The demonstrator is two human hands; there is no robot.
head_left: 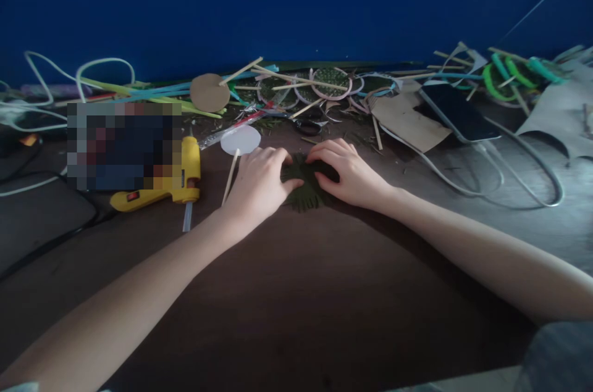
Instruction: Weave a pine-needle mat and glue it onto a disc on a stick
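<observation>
A dark green fringed piece (304,185), perhaps paper or felt, lies on the brown table between my hands. My left hand (259,185) grips its left side, thumb toward the middle and fingers curled at the far edge. At the right side, my right hand (352,173) holds it with thumb and fingers bent; some fingertips are hidden. Just beyond my left hand is a white disc (241,140) with a thin wooden stick (229,179), partly behind the hand. A yellow glue gun (189,163) rests farther left, a clear glue stick (188,217) poking out of it.
Along the blue back wall lie a cardboard disc (210,93), several ringed discs (331,83), sticks and scraps. Scissors (308,127) lie beyond my hands. A phone (458,111) with a white cable (498,163) is at right. A pixelated area covers something at left.
</observation>
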